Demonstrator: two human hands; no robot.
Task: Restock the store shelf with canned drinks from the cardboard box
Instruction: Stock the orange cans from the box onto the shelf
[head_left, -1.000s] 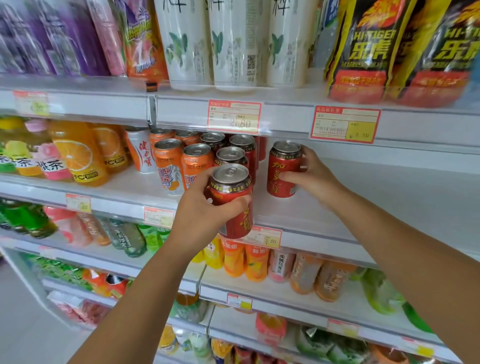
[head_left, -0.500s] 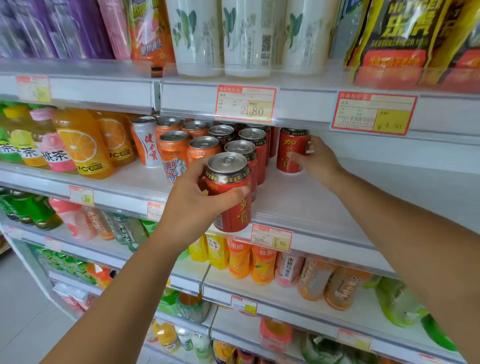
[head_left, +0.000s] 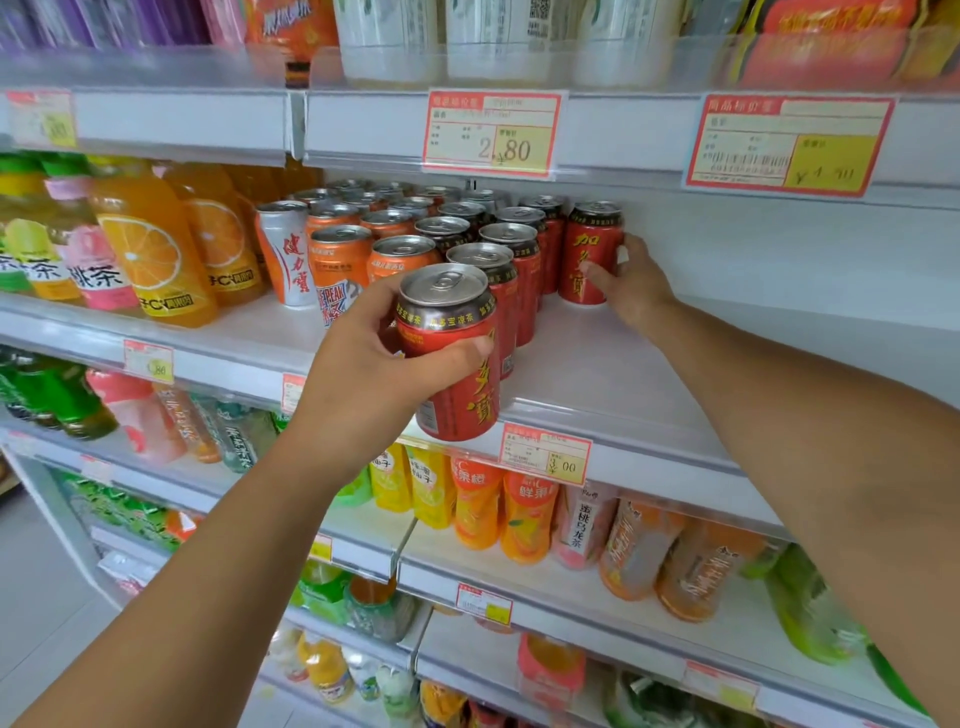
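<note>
Cans are going onto the middle shelf (head_left: 613, 374) two at a time. The left hand (head_left: 363, 364) is wrapped round a red herbal-tea can (head_left: 457, 364), thumb across its front and fingers behind. It holds the can upright, pull-tab up, right at the shelf's front lip, just above the price tag (head_left: 545, 452). The right hand (head_left: 636, 286) reaches much deeper. Its thumb and fingers pinch the sides of a second red can (head_left: 589, 254), which stands on the shelf at the far right of the red cans (head_left: 511, 260) already lined up.

What matters, as I see it, is where the bare shelf lies. It runs to the right of the red rows and forward of that second can. The can in the left hand sits in front of a file that looks full, so its free spot is rightward and back, in line with the one the right hand is seating. Kept upright, it should slide in flat on its base.

The right arm crosses above that bare stretch, so the left hand's path may be cramped. Orange cans (head_left: 340, 254) fill the side to the left. No cardboard box is in sight.
</note>
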